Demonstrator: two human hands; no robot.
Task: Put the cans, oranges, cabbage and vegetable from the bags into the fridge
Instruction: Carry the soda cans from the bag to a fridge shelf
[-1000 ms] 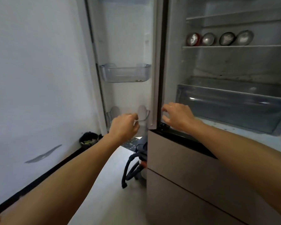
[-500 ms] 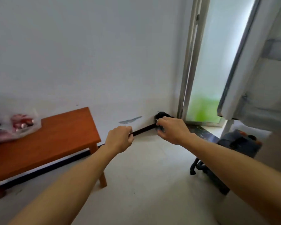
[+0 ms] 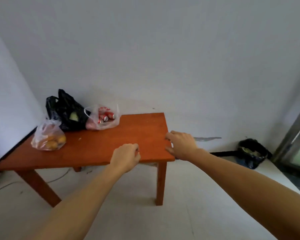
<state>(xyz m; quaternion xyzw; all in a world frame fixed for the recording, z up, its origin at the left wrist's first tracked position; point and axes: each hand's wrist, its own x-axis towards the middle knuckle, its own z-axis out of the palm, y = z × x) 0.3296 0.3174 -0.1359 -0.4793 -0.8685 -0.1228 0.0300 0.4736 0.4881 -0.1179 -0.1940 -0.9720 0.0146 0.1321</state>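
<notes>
Hovering over the near edge of the tabletop [image 3: 114, 135], the left hand [image 3: 126, 155] has its fingers curled in on nothing. The right hand [image 3: 181, 146], at the table's right end, has its fingers loosely apart and is also empty. Farther along on the left sits the bag of oranges [image 3: 48, 135], thin clear plastic slumped round several orange fruits and gathered at the top. I'd judge it soft, fairly heavy and easily torn, so best lifted by the neck with a palm beneath. Behind it, by the wall, stands the black bag [image 3: 68, 111] with something pale green showing, likely the cabbage, and probably bulky. Touching it lies the bag of cans [image 3: 102, 118], open-mouthed, with red cans on their sides. They look hard and smooth, so I'd grip each round the middle.
</notes>
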